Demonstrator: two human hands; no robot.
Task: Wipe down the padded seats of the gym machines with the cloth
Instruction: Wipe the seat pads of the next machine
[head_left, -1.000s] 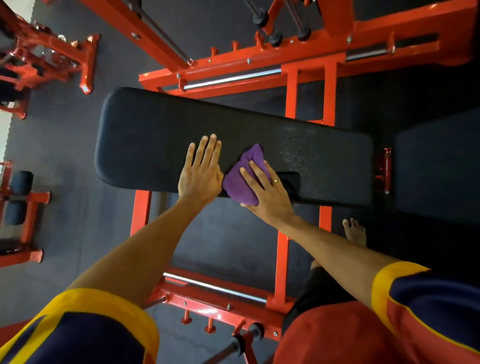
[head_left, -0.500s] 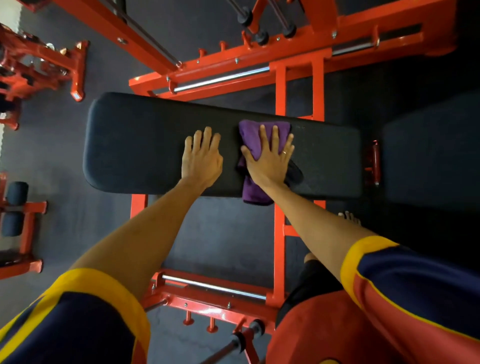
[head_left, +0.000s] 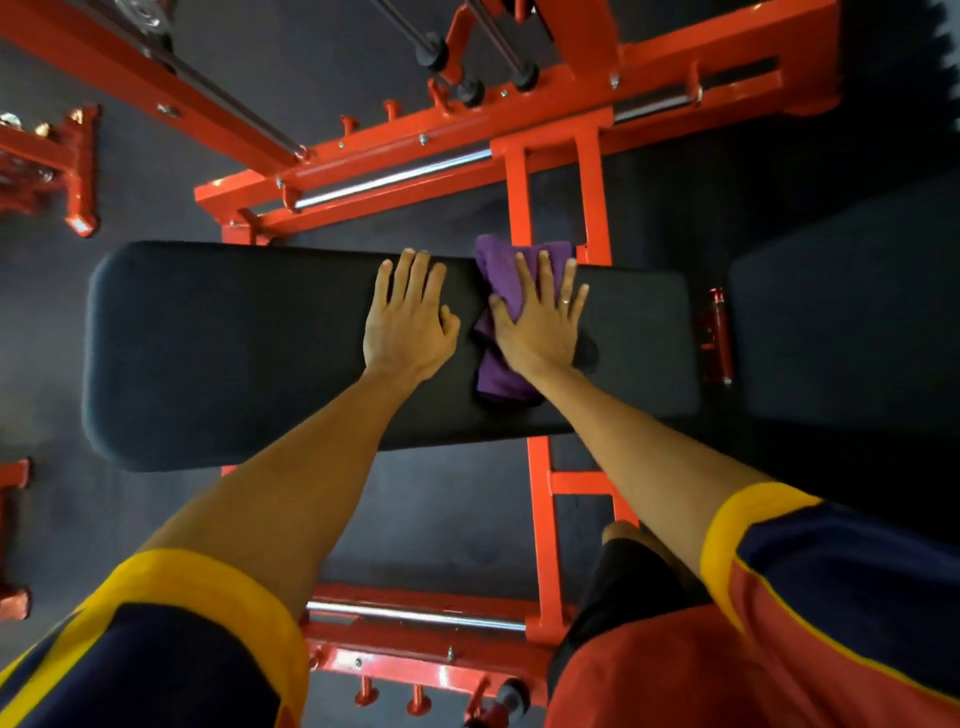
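A long black padded bench lies across the view on an orange steel frame. A purple cloth is spread on the pad, reaching its far edge. My right hand presses flat on the cloth, fingers spread toward the far edge. Just left of it, my left hand rests palm down on the bare pad, holding nothing. A second dark pad sits to the right, past a red hinge bracket.
Orange frame rails with chrome bars run beyond the bench and below it near my legs. Other orange machines stand at the left. The floor is dark rubber matting.
My right hand has pushed the cloth from the pad's near edge across to its far edge. My left hand stayed planted on the pad, and the view moved in closer.
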